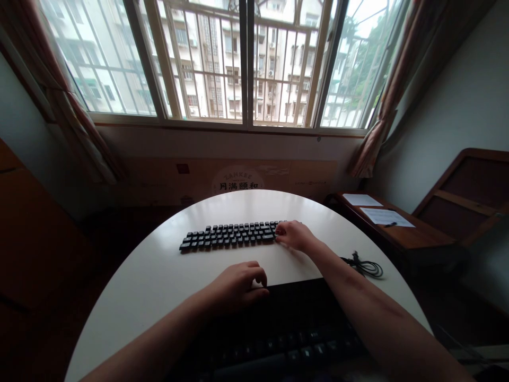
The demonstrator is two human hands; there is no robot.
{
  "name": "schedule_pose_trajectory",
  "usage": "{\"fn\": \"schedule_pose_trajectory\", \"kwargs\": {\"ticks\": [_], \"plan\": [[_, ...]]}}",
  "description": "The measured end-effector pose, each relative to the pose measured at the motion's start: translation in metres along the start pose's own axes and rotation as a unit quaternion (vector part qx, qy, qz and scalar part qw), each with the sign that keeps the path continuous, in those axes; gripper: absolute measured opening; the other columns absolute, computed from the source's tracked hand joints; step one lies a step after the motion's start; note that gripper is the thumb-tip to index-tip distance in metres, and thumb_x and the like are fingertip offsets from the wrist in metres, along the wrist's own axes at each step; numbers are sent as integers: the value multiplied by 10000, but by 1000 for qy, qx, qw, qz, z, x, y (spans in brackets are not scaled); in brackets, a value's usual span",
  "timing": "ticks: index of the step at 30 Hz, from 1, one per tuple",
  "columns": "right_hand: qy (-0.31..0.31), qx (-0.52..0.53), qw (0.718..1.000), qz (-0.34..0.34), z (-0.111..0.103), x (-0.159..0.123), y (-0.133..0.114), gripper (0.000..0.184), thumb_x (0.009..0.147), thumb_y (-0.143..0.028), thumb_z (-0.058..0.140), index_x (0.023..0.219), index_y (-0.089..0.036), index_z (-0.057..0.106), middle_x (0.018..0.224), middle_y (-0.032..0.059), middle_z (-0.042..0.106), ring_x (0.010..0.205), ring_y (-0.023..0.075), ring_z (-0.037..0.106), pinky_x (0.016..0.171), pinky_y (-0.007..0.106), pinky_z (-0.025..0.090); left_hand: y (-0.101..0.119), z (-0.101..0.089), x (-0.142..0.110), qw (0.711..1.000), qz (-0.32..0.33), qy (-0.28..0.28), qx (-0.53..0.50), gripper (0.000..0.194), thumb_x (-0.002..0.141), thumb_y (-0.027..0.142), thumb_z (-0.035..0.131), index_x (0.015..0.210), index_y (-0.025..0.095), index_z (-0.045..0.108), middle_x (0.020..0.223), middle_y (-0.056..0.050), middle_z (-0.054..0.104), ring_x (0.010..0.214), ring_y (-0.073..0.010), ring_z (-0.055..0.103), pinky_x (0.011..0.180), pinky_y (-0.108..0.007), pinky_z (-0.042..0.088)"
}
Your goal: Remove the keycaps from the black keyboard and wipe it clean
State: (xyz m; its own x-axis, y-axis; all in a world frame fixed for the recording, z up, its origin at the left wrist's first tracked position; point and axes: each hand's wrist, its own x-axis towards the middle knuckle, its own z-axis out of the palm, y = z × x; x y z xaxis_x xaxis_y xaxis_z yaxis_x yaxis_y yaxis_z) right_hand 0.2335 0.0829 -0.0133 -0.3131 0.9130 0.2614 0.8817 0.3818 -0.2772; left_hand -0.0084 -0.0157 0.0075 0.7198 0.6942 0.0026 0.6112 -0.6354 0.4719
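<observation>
Loose black keycaps [228,236] stand in several neat rows on the white round table [159,297]. At the right end of these rows is my right hand [295,235], its fingers pinched together on a keycap that they mostly hide. Nearer to me lies a black keyboard [296,302], its far part bare of keycaps and its near rows still carrying some. My left hand [242,281] is closed at the keyboard's far edge, with curled fingers and the thumb against it. My forearms cover parts of the keyboard, and its near side is very dark.
A coiled black cable [366,266] lies on the table right of my right forearm. Beyond the table's right edge, a wooden side table [429,236] bears paper sheets [385,217] and a dark pen [391,225]. A printed box [310,172] stands under the barred window.
</observation>
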Motion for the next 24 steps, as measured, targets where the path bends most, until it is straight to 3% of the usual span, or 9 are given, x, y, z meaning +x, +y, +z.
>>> {"fn": "schedule_pose_trajectory", "kwargs": {"ticks": [6, 12, 14, 16, 18, 21, 24], "plan": [[52, -9, 999, -4, -27, 0, -9, 194, 933, -298, 561, 938, -204, 730, 936, 61, 750, 855, 210, 671, 712, 275, 441, -1, 2, 0, 1000, 5, -3, 14, 144, 854, 346, 641, 950, 244, 676, 976, -15, 664, 818, -170, 609, 697, -257, 443], [71, 2, 996, -48, -98, -12, -29, 468, 1037, -377, 349, 891, -174, 745, 949, 89, 727, 898, 206, 661, 810, 290, 450, 1, -1, 0, 1000, 6, -13, 18, 162, 851, 355, 655, 961, 238, 680, 995, -28, 678, 847, -187, 614, 713, -269, 449], [68, 25, 996, -45, -121, -31, -30, 595, 1053, -450, 244, 885, -183, 749, 804, 63, 706, 803, 190, 661, 759, 290, 462, 1, -2, 1, 1000, 8, -16, 21, 172, 844, 359, 662, 961, 235, 680, 997, -32, 680, 855, -191, 616, 716, -272, 450], [41, 132, 990, 5, -135, -59, -25, 692, 1033, -561, 180, 899, -170, 735, 544, 10, 581, 560, 158, 598, 605, 274, 455, 1, -2, 1, 999, 13, -18, 29, 175, 842, 360, 657, 961, 234, 679, 995, -34, 680, 855, -193, 616, 713, -272, 450], [0, 275, 959, 62, -138, -93, -12, 696, 994, -645, 212, 922, -152, 699, 478, -28, 507, 419, 123, 501, 483, 249, 422, -1, -1, 3, 999, 18, -17, 40, 181, 848, 366, 637, 963, 232, 677, 979, -35, 679, 846, -193, 614, 704, -271, 448], [-73, 407, 903, 115, -126, -145, 13, 462, 875, -606, 588, 1007, -166, 644, 663, -16, 597, 505, 117, 573, 481, 229, 465, -6, 2, 5, 998, 32, -10, 48, 204, 867, 391, 593, 964, 230, 672, 943, -35, 674, 832, -192, 611, 693, -268, 446], [-45, 459, 872, 164, -104, -189, 35, 359, 834, -505, 671, 968, -174, 636, 583, -49, 535, 494, 115, 539, 501, 242, 495, -9, 4, 8, 998, 47, -10, 48, 228, 883, 414, 561, 956, 225, 667, 926, -39, 667, 824, -195, 607, 691, -271, 448]]}}
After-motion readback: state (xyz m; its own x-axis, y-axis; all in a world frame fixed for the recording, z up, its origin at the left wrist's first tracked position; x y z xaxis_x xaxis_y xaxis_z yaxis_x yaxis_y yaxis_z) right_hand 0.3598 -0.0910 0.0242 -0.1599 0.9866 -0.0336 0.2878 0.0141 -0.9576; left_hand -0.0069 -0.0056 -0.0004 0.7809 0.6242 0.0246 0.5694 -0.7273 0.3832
